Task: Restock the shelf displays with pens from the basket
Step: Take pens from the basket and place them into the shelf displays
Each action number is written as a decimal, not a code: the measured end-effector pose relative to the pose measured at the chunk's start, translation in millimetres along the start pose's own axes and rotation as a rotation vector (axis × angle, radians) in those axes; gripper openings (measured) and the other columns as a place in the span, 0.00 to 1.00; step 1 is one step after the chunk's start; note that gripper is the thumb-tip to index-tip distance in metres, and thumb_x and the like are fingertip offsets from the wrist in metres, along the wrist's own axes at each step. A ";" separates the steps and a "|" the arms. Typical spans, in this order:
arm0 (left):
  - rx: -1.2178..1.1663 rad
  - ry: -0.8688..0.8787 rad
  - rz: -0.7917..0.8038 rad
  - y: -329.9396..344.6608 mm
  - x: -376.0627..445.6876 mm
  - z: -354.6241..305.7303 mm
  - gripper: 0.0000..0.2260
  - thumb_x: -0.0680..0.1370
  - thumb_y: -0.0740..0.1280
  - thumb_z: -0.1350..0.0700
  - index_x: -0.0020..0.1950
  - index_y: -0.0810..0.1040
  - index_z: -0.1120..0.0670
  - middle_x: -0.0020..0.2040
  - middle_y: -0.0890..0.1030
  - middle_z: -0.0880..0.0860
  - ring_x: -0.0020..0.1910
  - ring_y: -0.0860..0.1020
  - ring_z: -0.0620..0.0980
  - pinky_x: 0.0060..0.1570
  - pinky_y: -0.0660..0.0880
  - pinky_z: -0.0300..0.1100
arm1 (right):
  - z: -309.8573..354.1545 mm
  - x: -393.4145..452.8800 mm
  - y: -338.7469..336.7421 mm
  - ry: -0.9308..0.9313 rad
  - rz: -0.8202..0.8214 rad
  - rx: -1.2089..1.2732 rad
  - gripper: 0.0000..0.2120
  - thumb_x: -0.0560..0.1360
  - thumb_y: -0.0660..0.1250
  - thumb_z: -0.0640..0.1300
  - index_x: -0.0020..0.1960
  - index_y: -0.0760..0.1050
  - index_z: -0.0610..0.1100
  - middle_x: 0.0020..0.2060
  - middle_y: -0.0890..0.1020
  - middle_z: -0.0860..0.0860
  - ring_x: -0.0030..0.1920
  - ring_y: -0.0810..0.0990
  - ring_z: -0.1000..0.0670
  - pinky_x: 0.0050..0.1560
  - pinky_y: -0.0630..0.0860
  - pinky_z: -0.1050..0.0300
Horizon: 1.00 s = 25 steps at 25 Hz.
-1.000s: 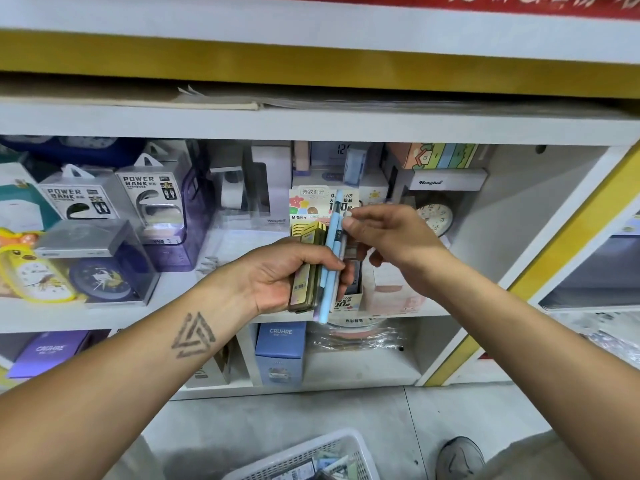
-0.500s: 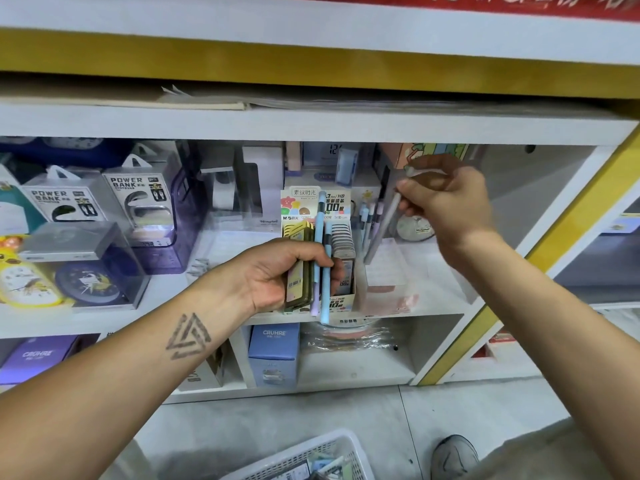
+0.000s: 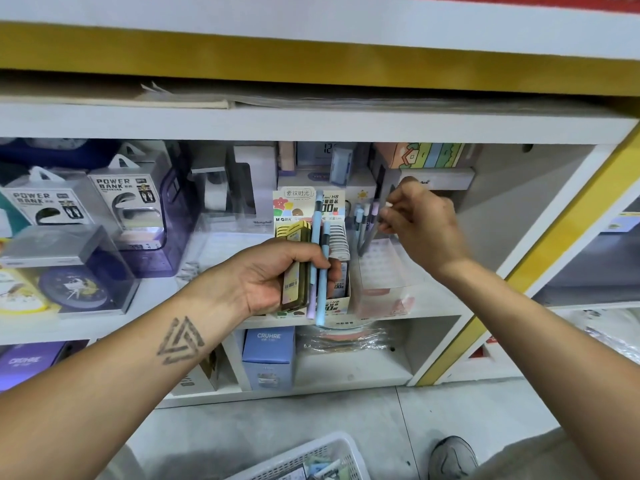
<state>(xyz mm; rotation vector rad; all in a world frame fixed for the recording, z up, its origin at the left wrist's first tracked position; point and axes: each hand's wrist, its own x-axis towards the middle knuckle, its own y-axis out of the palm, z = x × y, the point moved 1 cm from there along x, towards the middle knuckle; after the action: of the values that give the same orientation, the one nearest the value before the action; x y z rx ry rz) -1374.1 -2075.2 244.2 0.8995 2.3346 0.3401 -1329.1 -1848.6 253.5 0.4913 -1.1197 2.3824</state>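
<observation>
Hands at a pen display, head view. Right hand (image 3: 420, 225), fingertips pinched on the top of one grey pen (image 3: 372, 230), lowers it among the pens standing in the clear display box (image 3: 377, 271) on the middle shelf (image 3: 433, 303); a second ago this hand was drawing that pen out of the bundle in the other hand, and half a second ago it carried the pen slanted above the box. Left hand (image 3: 277, 275) is clenched around the remaining stock: two light-blue pens (image 3: 320, 258) held upright together with some flat yellow-green packets (image 3: 294, 271), just in front of the pencil-lead carton (image 3: 311, 209). One pen has thus passed from bundle to display, and the placement looks nearly complete, release pending. White basket (image 3: 311, 459), on the floor at the lower edge, holds further stock, so restocking appears far from finished.
</observation>
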 end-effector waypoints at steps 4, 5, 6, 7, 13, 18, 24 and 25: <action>0.000 -0.009 0.004 -2.2 0.6 -0.6 0.10 0.64 0.67 0.70 0.43 0.82 0.63 0.39 0.83 0.60 0.37 0.84 0.55 0.44 0.82 0.49 | -0.6 -0.6 4.8 -0.020 0.011 -0.007 0.07 0.79 0.67 0.39 0.45 0.72 0.47 0.34 0.83 0.54 0.36 0.83 0.61 0.41 0.83 0.52; -0.001 -0.010 0.007 -2.8 0.4 -0.8 0.10 0.65 0.67 0.70 0.43 0.82 0.62 0.39 0.83 0.60 0.37 0.84 0.55 0.45 0.82 0.49 | 0.0 -0.4 5.5 -0.038 0.011 -0.021 0.07 0.79 0.67 0.38 0.45 0.71 0.46 0.35 0.83 0.53 0.36 0.83 0.60 0.40 0.83 0.51; -0.004 -0.012 0.010 -3.6 0.2 -0.9 0.10 0.65 0.67 0.70 0.44 0.82 0.62 0.40 0.83 0.60 0.38 0.84 0.55 0.45 0.82 0.49 | -0.1 -0.2 6.5 -0.057 0.014 -0.033 0.07 0.79 0.67 0.38 0.44 0.71 0.46 0.34 0.83 0.52 0.36 0.83 0.60 0.40 0.83 0.50; -0.007 -0.013 0.012 -4.4 -0.1 -0.9 0.11 0.65 0.67 0.71 0.45 0.81 0.63 0.40 0.83 0.60 0.38 0.84 0.55 0.45 0.82 0.49 | -0.1 0.0 7.3 -0.065 0.022 -0.043 0.07 0.79 0.67 0.38 0.44 0.71 0.45 0.34 0.83 0.52 0.37 0.83 0.60 0.40 0.82 0.50; -0.002 -0.005 0.032 -6.9 -2.9 -1.8 0.08 0.65 0.68 0.70 0.38 0.85 0.62 0.41 0.84 0.61 0.39 0.84 0.55 0.46 0.82 0.49 | 8.2 -2.1 11.8 -0.218 0.074 -0.330 0.08 0.79 0.67 0.38 0.54 0.82 0.35 0.43 0.85 0.41 0.43 0.82 0.43 0.50 0.79 0.50; 0.035 0.010 0.065 -0.2 -5.5 -0.3 0.09 0.65 0.68 0.70 0.37 0.85 0.60 0.40 0.83 0.61 0.39 0.84 0.55 0.40 0.83 0.48 | 49.0 -11.9 17.9 0.222 0.275 0.293 0.10 0.77 0.71 0.51 0.51 0.84 0.45 0.33 0.84 0.51 0.28 0.77 0.52 0.28 0.72 0.62; 0.005 -0.004 0.111 1.6 -5.8 2.9 0.11 0.66 0.67 0.71 0.43 0.85 0.63 0.45 0.84 0.65 0.44 0.85 0.59 0.43 0.83 0.49 | 50.3 -12.0 6.9 0.519 0.270 0.785 0.08 0.76 0.70 0.35 0.51 0.79 0.30 0.39 0.83 0.40 0.33 0.79 0.47 0.35 0.75 0.56; -0.021 -0.014 0.104 -0.1 -4.8 2.8 0.10 0.66 0.67 0.71 0.44 0.84 0.63 0.46 0.84 0.66 0.45 0.85 0.60 0.43 0.83 0.50 | 46.9 -6.3 -2.6 0.504 0.176 0.840 0.08 0.76 0.69 0.33 0.52 0.78 0.28 0.39 0.83 0.38 0.34 0.79 0.46 0.35 0.77 0.57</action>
<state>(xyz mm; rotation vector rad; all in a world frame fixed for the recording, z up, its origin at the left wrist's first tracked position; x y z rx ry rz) -1369.6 -2078.5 244.1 1.0124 2.2726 0.3997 -1316.7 -1885.6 280.4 0.0165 0.0904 2.8283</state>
